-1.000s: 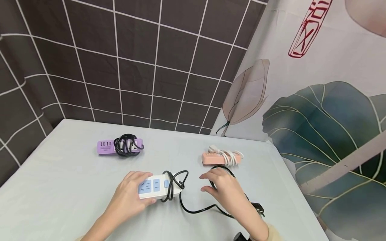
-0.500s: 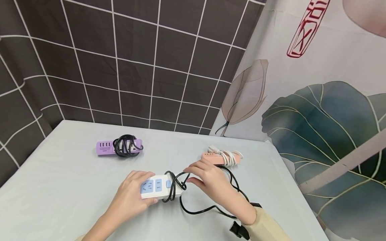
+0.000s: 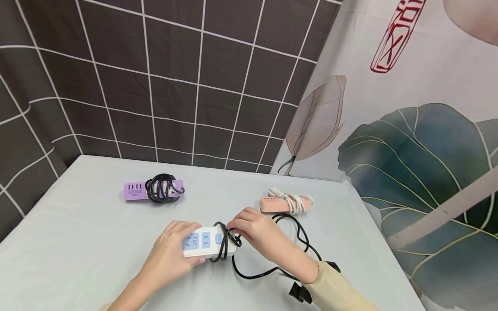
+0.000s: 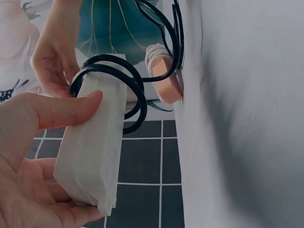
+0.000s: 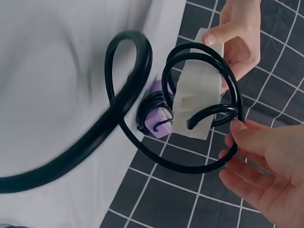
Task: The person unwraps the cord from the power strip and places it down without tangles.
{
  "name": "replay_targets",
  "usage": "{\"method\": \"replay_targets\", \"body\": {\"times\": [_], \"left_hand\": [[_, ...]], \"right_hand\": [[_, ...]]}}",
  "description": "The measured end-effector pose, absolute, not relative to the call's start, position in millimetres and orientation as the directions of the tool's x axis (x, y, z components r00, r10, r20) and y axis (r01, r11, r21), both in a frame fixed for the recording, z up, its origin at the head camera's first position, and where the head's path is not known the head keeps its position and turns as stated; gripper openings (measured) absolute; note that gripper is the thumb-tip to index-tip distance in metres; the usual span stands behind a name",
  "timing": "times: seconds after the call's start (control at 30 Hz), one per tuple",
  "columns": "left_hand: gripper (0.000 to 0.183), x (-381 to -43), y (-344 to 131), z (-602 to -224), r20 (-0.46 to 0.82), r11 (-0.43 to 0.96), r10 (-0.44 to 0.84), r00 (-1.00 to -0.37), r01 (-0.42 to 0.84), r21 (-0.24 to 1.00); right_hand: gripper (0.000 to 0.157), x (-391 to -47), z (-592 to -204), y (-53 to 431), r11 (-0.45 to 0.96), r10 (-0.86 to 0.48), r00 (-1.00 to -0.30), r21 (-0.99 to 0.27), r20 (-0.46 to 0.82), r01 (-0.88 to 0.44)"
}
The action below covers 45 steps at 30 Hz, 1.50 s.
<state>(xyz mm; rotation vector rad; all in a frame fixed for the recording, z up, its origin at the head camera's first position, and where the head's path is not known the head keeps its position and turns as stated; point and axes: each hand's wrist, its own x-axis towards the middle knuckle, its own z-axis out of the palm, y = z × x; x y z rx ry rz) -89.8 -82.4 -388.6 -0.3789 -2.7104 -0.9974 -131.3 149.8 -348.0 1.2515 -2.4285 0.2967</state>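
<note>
My left hand (image 3: 167,248) holds a white power strip (image 3: 196,242) by its left end, thumb on the near side and fingers on the far side. Blue socket panels show on its top. Black cord (image 5: 185,168) loops around the strip's right end. In the right wrist view, my right hand (image 5: 266,166) pinches a loop of this cord between thumb and fingers, beside the strip's end. The left wrist view shows the strip's side (image 4: 90,147) held above the white surface, cord turns around it.
On the white-covered table (image 3: 97,242), a purple power strip (image 3: 135,191) wrapped in black cord lies at back left. An orange power strip (image 3: 272,204) with white cord lies at back right. Loose black cord runs rightward to a plug (image 3: 333,266). Hanging cloths border the table.
My right hand has moved left from open air to the white strip's right end and now pinches the black cord loop. My left hand keeps its grip, shifting slightly right.
</note>
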Motion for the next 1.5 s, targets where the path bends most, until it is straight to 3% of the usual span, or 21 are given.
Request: {"method": "replay_targets", "body": {"times": [0.4, 1.5], "left_hand": [[0.071, -92, -87, -392, 0.324, 0.735, 0.139, -0.936, 0.317, 0.599], [0.069, -94, -98, -389, 0.354, 0.720, 0.069, -0.933, 0.293, 0.630]], "right_hand": [[0.017, -126, -352, 150, 0.534, -0.744, -0.436, 0.057, 0.506, -0.844], [0.015, -124, -365, 169, 0.553, -0.753, -0.464, 0.067, 0.467, -0.831]]}}
